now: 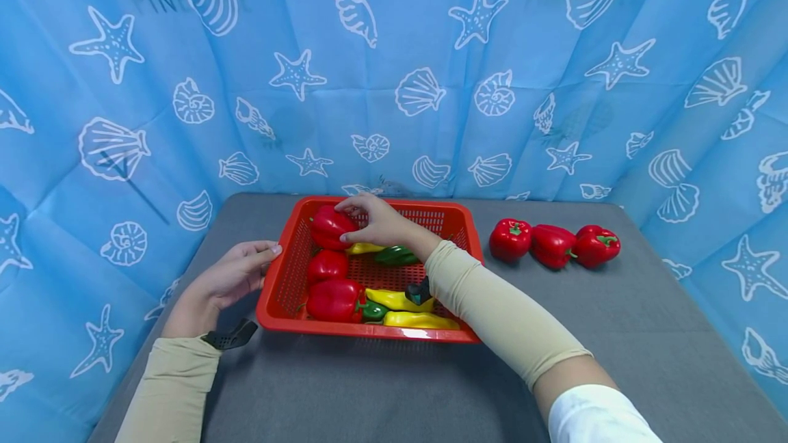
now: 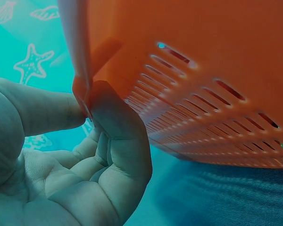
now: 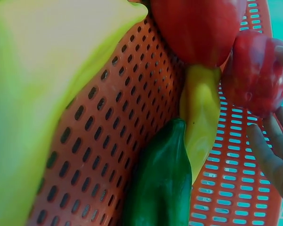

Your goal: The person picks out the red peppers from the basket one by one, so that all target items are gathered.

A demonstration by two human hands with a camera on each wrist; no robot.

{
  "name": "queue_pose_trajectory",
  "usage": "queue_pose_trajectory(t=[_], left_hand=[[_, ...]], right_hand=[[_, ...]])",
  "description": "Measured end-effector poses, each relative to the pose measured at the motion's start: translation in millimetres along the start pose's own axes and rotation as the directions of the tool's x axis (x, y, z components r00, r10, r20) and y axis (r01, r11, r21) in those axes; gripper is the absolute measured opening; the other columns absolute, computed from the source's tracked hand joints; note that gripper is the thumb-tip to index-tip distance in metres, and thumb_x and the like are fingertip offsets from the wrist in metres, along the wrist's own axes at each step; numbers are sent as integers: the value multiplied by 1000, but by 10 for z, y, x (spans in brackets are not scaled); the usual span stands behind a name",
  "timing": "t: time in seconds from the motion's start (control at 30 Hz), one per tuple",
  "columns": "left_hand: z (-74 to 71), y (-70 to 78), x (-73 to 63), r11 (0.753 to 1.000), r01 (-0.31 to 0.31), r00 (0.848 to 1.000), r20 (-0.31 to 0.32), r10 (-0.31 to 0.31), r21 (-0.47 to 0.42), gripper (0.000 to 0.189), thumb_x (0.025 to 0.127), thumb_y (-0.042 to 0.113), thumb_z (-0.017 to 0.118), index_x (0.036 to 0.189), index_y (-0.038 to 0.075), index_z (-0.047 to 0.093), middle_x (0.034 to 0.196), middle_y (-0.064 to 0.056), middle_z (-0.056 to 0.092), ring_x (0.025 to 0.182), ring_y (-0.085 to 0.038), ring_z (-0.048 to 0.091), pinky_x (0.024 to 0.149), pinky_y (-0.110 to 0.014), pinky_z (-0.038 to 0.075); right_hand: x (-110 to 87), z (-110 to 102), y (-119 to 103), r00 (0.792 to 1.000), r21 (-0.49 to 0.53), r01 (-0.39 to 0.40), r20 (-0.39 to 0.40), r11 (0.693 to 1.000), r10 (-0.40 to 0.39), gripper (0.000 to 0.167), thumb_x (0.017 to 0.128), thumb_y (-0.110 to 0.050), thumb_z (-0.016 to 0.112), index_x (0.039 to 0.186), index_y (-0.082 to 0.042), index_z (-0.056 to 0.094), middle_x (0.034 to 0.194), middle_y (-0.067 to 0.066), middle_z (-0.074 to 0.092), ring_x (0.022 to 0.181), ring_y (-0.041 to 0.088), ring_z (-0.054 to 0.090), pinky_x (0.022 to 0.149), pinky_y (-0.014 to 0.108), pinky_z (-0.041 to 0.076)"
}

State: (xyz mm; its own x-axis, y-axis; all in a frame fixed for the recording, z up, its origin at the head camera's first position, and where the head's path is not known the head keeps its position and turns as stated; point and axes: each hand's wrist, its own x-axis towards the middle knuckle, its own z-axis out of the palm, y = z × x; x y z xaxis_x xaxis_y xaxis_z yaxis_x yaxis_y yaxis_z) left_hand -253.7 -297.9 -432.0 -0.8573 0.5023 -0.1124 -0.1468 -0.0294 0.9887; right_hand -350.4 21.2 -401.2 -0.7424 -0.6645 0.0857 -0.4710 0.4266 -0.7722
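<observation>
A red plastic basket [image 1: 369, 331] with slotted walls sits on the grey table. My left hand [image 1: 237, 275] pinches its left rim between thumb and bent index finger, seen closely in the left wrist view. Inside the basket's back left corner, my right hand [image 1: 386, 224] holds a red bell pepper [image 1: 329, 227], thumb on one side and fingers on the other. Two more red bell peppers, one in the middle [image 1: 327, 266] and one in front [image 1: 334, 301], lie along the left side. Yellow peppers [image 1: 421, 320] and a dark green pepper [image 3: 160, 179] lie beside them.
Right of the basket, a row of three red bell peppers [image 1: 553, 246] stands on the grey tabletop [image 1: 615, 333]. A blue curtain [image 1: 394, 53] printed with shells and starfish hangs behind the table and along its sides.
</observation>
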Motion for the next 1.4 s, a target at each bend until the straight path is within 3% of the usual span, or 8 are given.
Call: queue_pose_trajectory(t=[0.47,0.97,1.4], left_hand=[[-10,-3,16,1000,0,1000,-1,0,-3,28,115,14,44,132,-5,55,109,-2,77,96,-14,78,91,-35,65],[4,3,25,1000,-10,1000,14,10,-14,26,114,14,44,129,-2,58,109,-2,77,97,-14,77,91,-34,65],[-2,-11,17,1000,-6,1000,7,6,-5,26,114,14,44,129,-2,59,109,-2,77,96,-14,77,89,-35,65]], right_hand=[[32,9,20,1000,-4,-4,4,1000,4,60,93,-17,83,147,-11,59,148,9,57,133,26,58,109,40,55],[17,0,17,1000,14,-19,-5,1000,19,54,94,-16,81,145,-11,63,149,8,58,135,27,59,109,40,56],[-3,-16,-8,1000,15,-16,-15,1000,16,53,93,-18,83,142,-11,66,144,8,62,128,24,60,103,35,59]])
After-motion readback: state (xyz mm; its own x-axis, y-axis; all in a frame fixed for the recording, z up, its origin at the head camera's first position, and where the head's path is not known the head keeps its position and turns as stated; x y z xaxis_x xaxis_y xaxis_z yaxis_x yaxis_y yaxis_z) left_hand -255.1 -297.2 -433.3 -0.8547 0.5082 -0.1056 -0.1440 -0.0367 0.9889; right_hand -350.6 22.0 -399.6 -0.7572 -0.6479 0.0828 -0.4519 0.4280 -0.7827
